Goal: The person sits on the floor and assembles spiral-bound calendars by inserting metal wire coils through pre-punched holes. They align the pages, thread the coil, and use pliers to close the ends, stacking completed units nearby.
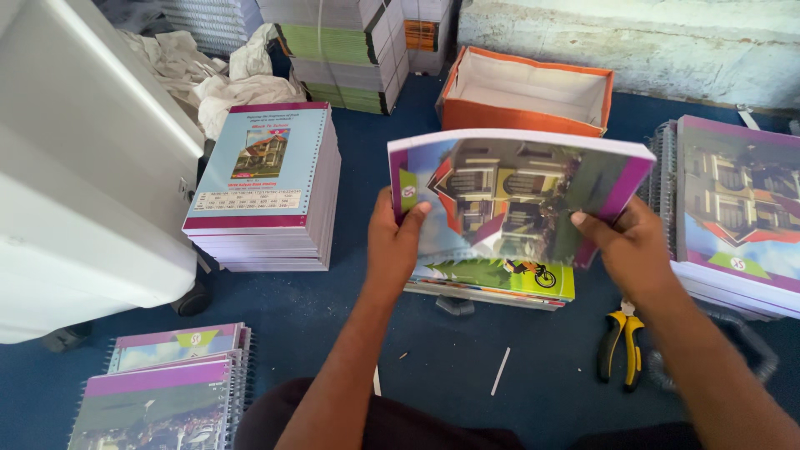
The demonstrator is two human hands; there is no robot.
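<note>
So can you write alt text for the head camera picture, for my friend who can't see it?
Two hands, the left hand and the right hand, hold up a notebook with a house on its cover, above a blue floor. Stacks of similar notebooks sit around, with an orange box behind and yellow-handled pliers by the right arm.

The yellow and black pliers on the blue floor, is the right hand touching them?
Cannot tell. In the head view the right hand grips the house-picture notebook; its wrist overlaps the pliers.
</note>
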